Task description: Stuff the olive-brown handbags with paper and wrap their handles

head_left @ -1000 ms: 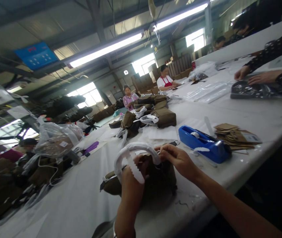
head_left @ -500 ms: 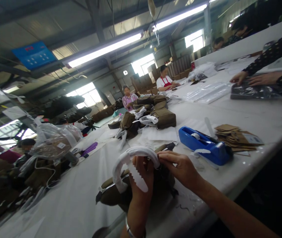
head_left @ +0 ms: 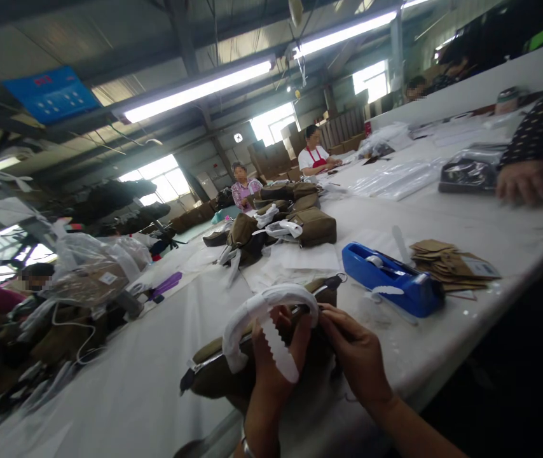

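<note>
An olive-brown zipped bag (head_left: 214, 375) lies on the white table in front of me, its arched handle (head_left: 271, 294) wrapped in white. My left hand (head_left: 276, 356) reaches under the handle, its fingers closed around something partly hidden at the handle's right side. A white serrated strip (head_left: 278, 346) hangs across the back of this hand. My right hand (head_left: 355, 350) pinches at the right end of the handle; what lies between its fingertips is too small to make out.
A blue tape dispenser (head_left: 390, 280) and brown paper tags (head_left: 453, 264) lie to the right. More bags (head_left: 314, 226) are piled ahead. A co-worker's hand (head_left: 524, 181) rests by a plastic-wrapped item (head_left: 469, 172). At the left is a clear plastic-wrapped bundle (head_left: 95, 267).
Both my hands and the handle have shifted slightly right. The co-worker's hands at the right have moved right along the wrapped item. The view has shifted a little.
</note>
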`<state>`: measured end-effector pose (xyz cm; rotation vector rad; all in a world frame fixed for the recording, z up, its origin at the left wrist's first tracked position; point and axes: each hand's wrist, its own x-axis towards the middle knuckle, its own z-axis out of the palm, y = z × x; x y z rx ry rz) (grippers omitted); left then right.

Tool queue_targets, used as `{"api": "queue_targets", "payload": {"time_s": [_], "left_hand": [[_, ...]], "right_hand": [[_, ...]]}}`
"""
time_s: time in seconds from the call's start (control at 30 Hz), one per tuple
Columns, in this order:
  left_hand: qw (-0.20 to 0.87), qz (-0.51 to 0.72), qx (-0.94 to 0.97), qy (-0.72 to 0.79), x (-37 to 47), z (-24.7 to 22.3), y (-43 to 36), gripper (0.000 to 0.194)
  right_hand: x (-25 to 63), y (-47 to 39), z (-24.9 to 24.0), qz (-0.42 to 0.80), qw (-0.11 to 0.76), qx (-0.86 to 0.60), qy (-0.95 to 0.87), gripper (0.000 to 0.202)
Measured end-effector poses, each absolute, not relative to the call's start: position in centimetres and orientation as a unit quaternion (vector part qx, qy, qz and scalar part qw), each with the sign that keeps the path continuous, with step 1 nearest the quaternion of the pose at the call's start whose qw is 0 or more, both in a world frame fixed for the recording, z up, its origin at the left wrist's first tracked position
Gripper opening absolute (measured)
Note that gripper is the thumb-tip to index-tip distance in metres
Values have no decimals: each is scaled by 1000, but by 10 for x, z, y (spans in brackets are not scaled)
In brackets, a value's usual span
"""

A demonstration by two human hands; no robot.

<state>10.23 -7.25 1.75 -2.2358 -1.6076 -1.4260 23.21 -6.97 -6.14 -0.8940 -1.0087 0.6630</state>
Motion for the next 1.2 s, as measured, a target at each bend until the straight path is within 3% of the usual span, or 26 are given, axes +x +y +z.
{"api": "queue_targets", "payload": {"time_s": [0.13, 0.37, 0.47, 0.57, 0.67, 0.73, 0.83, 1.03, 1.13, 1.2], "left_hand": [[7, -476, -700, -532, 114, 18, -64, 33], [-96, -523, -667, -522, 118, 19, -64, 11], [-72, -556, -621, -548, 111, 19, -63, 16], [-92, -598, -563, -563, 106, 21, -59, 27], [-152, -579, -571, -562, 101, 20, -57, 33], [-160, -563, -584, -563, 98, 15, -59, 35], [-138, -547, -608, -559, 95, 6, -67, 29], [-91, -460, -685, -557, 101, -5, -93, 21], [-68, -438, -699, -562, 103, -8, -101, 17], [-64, -422, -698, -574, 103, -12, -104, 19]], "right_hand": [[246, -68, -44, 212, 696, -377, -573, 13], [268, -53, -24, 61, 618, -327, -712, 26], [259, -50, -36, 102, 662, -354, -653, 18], [247, -55, -52, 263, 692, -416, -528, 13], [242, -71, -67, 430, 640, -440, -459, 26], [247, -86, -76, 477, 572, -444, -498, 28], [264, -104, -86, 441, 517, -473, -561, 23], [298, -105, -82, 314, 552, -541, -551, 23], [300, -98, -75, 325, 585, -505, -545, 24], [295, -95, -72, 395, 588, -455, -540, 25]]}}
